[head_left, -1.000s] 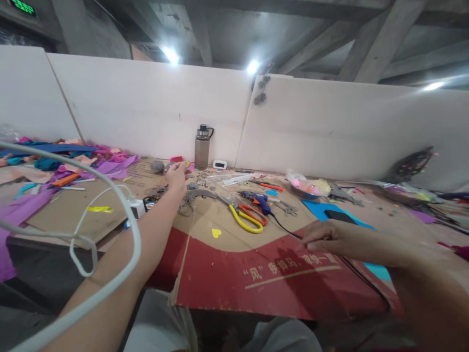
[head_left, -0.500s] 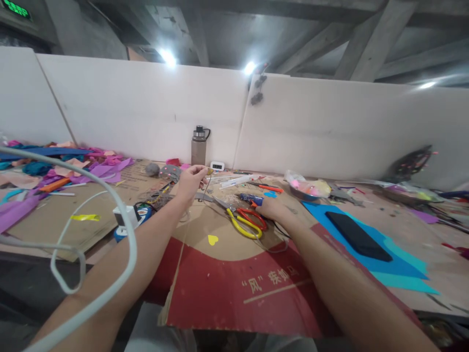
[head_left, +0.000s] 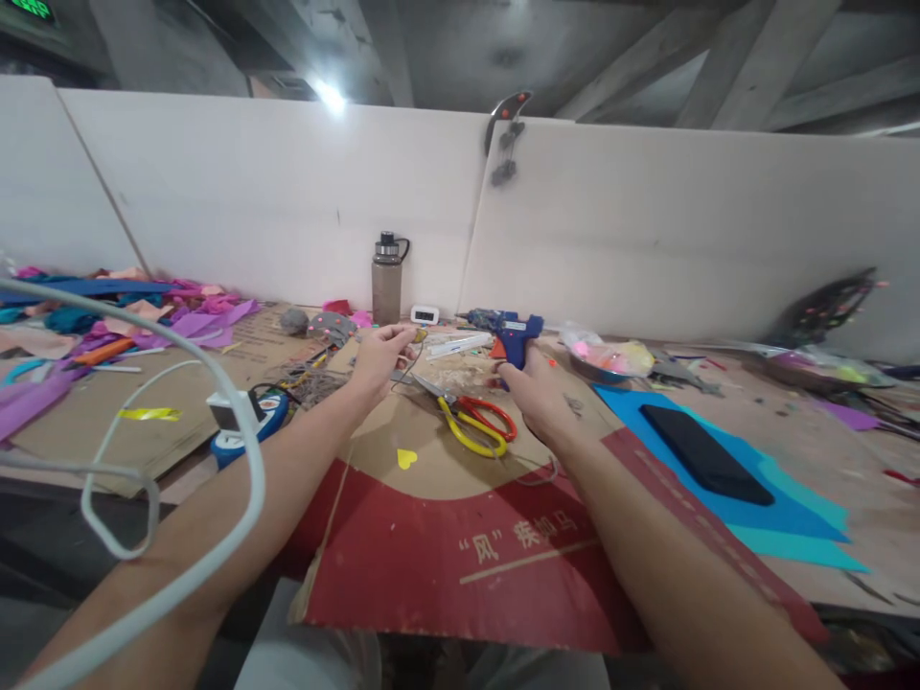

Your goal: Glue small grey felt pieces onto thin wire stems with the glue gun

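Observation:
My right hand is wrapped round the handle of a blue hot glue gun, held upright above the cardboard with its nozzle to the left. In my left hand, the fingers pinch a small yellowish piece with a thin dark strand hanging from it; its kind is too small to make out. Between the hands lie scissors with yellow handles and a red-handled tool, on the cardboard. Nearer to me is a yellow paper heart.
A bottle and a small white digital clock stand by the white partition. To the right, a black phone lies on blue sheets. A white cable loops across the left foreground, near a blue-and-white power strip.
My right hand has lifted the glue gun off the cardboard and turned it upright. My left hand still pinches the small piece in about the same place. The view has shifted slightly.

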{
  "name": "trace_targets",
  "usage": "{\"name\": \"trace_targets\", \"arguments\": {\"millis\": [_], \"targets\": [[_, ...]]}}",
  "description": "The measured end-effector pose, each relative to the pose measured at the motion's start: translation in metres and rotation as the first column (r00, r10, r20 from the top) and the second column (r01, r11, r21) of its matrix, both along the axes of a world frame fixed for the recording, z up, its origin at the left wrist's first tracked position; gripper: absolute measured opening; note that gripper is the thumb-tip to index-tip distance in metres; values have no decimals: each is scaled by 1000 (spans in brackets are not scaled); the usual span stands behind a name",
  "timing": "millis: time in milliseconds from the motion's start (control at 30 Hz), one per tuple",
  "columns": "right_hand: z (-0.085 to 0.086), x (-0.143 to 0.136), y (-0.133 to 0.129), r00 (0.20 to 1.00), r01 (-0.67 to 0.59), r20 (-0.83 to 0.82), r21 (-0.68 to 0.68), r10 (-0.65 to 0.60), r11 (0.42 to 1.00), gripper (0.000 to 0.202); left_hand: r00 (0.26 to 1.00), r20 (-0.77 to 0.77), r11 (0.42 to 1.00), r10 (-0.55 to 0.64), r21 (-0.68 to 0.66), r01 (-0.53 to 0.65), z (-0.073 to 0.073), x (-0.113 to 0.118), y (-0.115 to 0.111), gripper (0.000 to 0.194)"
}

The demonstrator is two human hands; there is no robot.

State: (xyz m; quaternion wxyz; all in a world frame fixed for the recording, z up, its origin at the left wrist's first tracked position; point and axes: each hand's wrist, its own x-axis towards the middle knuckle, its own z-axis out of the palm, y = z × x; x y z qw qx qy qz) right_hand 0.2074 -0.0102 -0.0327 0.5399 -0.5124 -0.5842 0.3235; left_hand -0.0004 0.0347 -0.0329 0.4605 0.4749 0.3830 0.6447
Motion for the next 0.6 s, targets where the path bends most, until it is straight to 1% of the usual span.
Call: {"name": "trace_targets", "arguments": {"millis": [33, 67, 200, 300, 467, 600], "targets": [[2, -5, -4, 998, -50, -38, 31, 52, 998, 33, 1000, 3, 1000, 11, -2, -11, 0, 0, 0, 27], [3, -10, -9, 994, -95, -43, 49, 97, 994, 34, 1000, 8, 1000, 22, -5, -22, 0, 0, 0, 26], [8, -21, -24, 981, -188, 64, 93, 183, 978, 26, 999, 23, 999, 49, -3, -49, 1, -1, 0, 23], [4, -24, -26, 967, -242, 113, 122, 228, 963, 19, 998, 17, 998, 56, -1, -56, 1, -1, 1, 22], [-5, -25, -20, 963, -259, 120, 141, 243, 955, 19, 998, 28, 998, 55, 8, -55, 1, 1, 1, 22], [-6, -26, -20, 958, -255, 169, 139, 231, 957, 18, 998, 40, 999, 46, 2, -46, 3, 2, -1, 23]]}}
